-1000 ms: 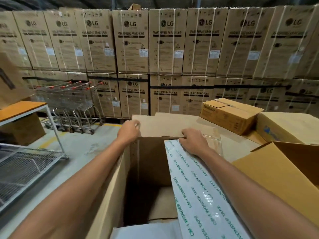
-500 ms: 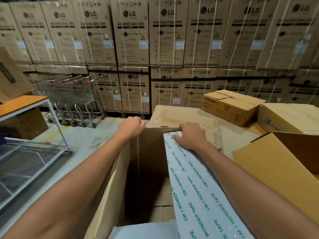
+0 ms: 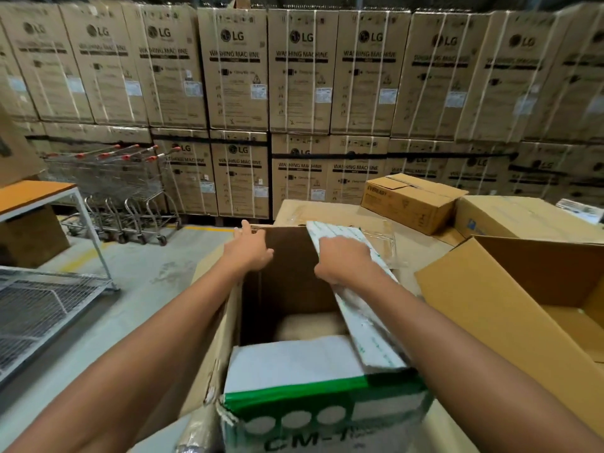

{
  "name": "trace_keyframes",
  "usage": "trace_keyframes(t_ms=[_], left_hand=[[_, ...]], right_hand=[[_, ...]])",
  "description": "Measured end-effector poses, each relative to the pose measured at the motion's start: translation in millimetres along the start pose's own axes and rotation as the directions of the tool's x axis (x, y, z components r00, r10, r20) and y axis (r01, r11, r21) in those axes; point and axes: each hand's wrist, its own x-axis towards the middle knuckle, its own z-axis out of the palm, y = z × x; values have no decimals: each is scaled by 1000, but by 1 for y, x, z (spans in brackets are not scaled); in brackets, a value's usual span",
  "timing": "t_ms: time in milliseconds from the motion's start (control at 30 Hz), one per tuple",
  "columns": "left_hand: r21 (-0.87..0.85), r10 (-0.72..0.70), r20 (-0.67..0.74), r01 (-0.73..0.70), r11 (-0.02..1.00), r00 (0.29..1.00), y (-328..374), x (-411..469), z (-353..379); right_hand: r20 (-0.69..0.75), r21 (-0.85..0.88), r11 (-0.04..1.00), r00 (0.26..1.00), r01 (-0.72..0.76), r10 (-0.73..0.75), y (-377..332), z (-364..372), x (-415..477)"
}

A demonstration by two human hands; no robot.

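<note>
An open cardboard box (image 3: 287, 282) with green and white printing on its near side stands right in front of me. My left hand (image 3: 248, 248) grips the top edge of its far wall near the left corner. My right hand (image 3: 343, 259) holds the white right flap (image 3: 366, 325), printed with green tape lettering, which stands tilted up along the right side. Deep inside the box a pale rounded thing (image 3: 310, 323) shows, partly hidden by the white near flap (image 3: 294, 364).
Another open brown box (image 3: 510, 308) stands at my right. Closed cartons (image 3: 411, 201) lie behind it. Stacked washing machine cartons (image 3: 300, 76) fill the back wall. Shopping trolleys (image 3: 124, 191), an orange-topped table (image 3: 36, 191) and a wire shelf (image 3: 39, 305) are at left.
The far flap has come up from lying flat outward to standing. Both hands have shifted with it, and the view has dropped so the box's printed near side shows.
</note>
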Motion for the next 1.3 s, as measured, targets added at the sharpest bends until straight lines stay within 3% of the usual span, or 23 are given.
trace_keyframes(t_ms=[200,333,500,633,733,800,867,967,1033,1100,1200,1267,1300], left_hand=[[-24,-51,24,51,998,998,-5,-40,-8],[28,-107,96,104,994,990,0,-76,-7],[135,-132,107,117,984,986,9,-118,-2],[235,42,60,-55,970,997,23,-141,5],[98,136,167,-154,983,977,40,-152,20],[-19,84,368,-83,996,926,51,-154,32],[-21,-26,531,44,999,847,58,-154,37],[-26,-99,609,144,989,787,60,-160,31],[-79,10,488,32,996,873,56,-160,23],[-99,113,198,-95,991,974,54,-159,11],[-104,139,-167,-158,982,976,53,-159,-19],[-139,128,-220,-161,977,967,55,-161,-48],[-153,132,-194,-163,975,972,56,-163,-64]], right_hand=[[-211,-125,991,977,-42,15,20,-66,-19],[-213,-188,982,977,-33,-8,69,-89,-26],[8,-259,965,999,43,-43,157,-95,-39],[239,-287,957,971,46,25,182,-60,-64],[240,-83,993,968,88,-66,170,-13,-83],[208,118,992,975,50,-74,156,12,-95],[132,286,958,991,-30,-9,147,31,-105],[19,447,892,998,-65,63,145,42,-114],[-12,498,866,998,-45,58,146,42,-118],[-63,534,845,995,-26,71,145,38,-122],[-200,561,828,972,10,124,139,33,-127],[-241,639,765,966,84,95,133,27,-129],[-229,719,683,972,130,55,131,22,-131]])
